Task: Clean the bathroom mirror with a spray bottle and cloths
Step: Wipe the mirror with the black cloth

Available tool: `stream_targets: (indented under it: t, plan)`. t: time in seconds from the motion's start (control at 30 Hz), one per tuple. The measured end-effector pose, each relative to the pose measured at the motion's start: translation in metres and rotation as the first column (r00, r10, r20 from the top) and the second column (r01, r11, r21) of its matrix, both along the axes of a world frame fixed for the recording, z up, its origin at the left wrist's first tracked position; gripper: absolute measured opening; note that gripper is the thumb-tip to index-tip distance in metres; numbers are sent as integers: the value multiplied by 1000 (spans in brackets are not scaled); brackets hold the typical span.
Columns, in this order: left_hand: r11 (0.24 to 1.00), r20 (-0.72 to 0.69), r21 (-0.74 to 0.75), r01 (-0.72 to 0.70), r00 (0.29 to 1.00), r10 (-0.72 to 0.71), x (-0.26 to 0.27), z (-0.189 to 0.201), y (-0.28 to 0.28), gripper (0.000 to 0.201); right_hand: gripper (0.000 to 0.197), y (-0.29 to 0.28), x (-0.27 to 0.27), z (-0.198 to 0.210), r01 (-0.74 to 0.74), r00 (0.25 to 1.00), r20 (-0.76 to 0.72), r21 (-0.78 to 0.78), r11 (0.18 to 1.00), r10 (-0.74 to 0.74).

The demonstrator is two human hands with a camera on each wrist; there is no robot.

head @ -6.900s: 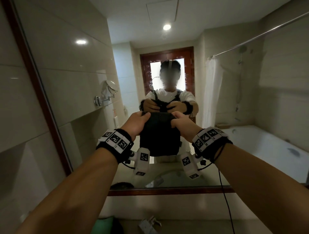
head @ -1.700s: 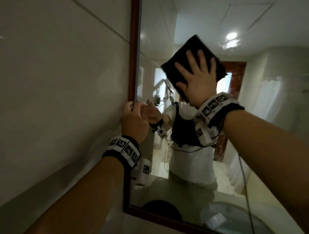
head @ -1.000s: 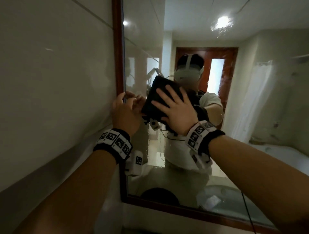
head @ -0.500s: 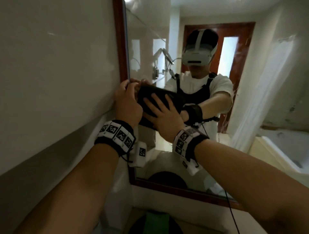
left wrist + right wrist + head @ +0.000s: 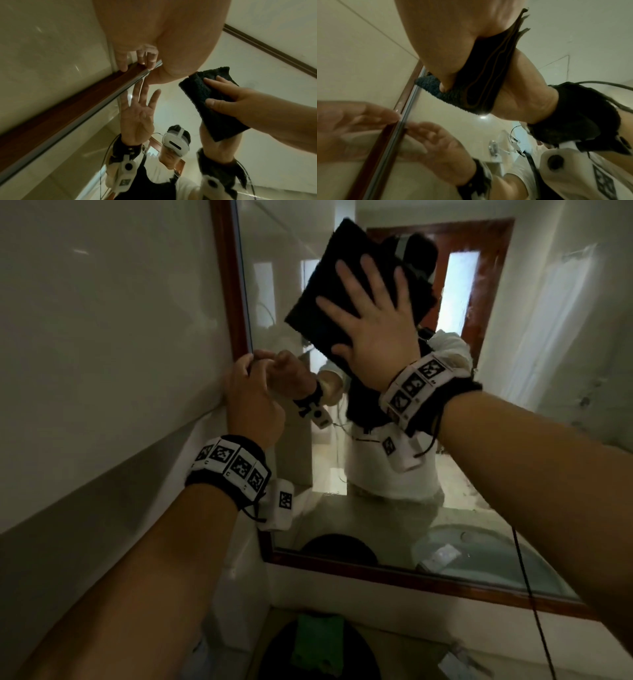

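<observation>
A dark folded cloth [image 5: 325,285] lies flat against the mirror glass [image 5: 274,285], high up near its left side. My right hand [image 5: 376,333] presses it there with spread, straight fingers. The left wrist view shows the cloth [image 5: 211,105] under the right hand [image 5: 243,105]. In the right wrist view the cloth [image 5: 488,75] sits between my palm and the glass. My left hand [image 5: 251,395] rests lower left, its fingertips [image 5: 137,58] touching the brown wooden frame [image 5: 227,285]. It holds nothing. No spray bottle is in view.
A glossy tiled wall [image 5: 102,337] adjoins the mirror's left frame. Below the mirror, a green item [image 5: 318,642] lies on a dark round object on the counter, with a small white packet [image 5: 459,662] to the right. A basin shows reflected in the glass.
My right hand has slid the cloth up the glass, from beside the left hand to well above it. The left hand has stayed on the frame.
</observation>
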State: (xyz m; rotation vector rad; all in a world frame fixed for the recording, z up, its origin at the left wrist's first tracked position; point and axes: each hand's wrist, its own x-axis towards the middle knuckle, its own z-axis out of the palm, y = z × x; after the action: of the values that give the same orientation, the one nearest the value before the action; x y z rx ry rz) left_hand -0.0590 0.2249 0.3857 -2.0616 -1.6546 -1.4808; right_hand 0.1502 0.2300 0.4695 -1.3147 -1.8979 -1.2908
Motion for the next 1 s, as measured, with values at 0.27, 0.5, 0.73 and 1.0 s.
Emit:
stream_targets:
  t: [0.27, 0.5, 0.73, 1.0]
  plan:
    - [1000, -32, 1, 11, 999, -11, 9, -4, -3, 56, 68, -10, 7, -108, 38, 986, 165, -147, 988, -13]
    - [1000, -114, -22, -7, 993, 5, 46, -17, -15, 61, 63, -27, 73, -137, 86, 943, 333, -223, 971, -7]
    - [999, -114, -24, -22, 993, 19, 72, -16, -28, 66, 72, -53, 125, -50, 119, 983, -135, -30, 992, -122]
    - [996, -2, 57, 63, 998, -63, 82, -22, -20, 54, 67, -42, 82, -87, 103, 986, -128, -40, 994, -107]
